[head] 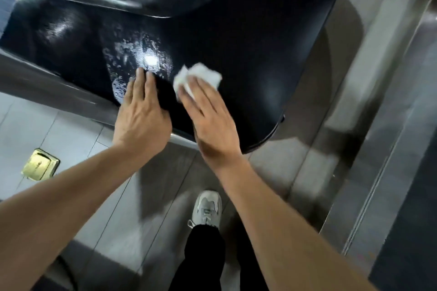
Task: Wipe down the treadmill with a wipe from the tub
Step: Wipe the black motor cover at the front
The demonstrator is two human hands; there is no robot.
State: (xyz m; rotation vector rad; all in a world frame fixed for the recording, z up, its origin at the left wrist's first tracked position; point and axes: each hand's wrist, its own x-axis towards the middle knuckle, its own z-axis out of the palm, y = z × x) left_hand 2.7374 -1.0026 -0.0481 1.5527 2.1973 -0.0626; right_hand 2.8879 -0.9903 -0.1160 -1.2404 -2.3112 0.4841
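A glossy black treadmill cover [236, 49] fills the upper half of the head view, with a patch of wet streaks [132, 59] left of its middle. My right hand [208, 113] presses a crumpled white wipe [201, 75] flat against the black surface with straight fingers. My left hand [142, 111] rests flat on the cover just left of it, fingers straight, on the edge of the wet patch. The wipe tub is not in view.
Grey tiled floor [59, 130] lies below the cover, with a brass floor socket [40, 164] at the left. My grey shoe [207, 208] and black trouser leg stand below the hands. A grey metal side rail [369, 125] runs along the right.
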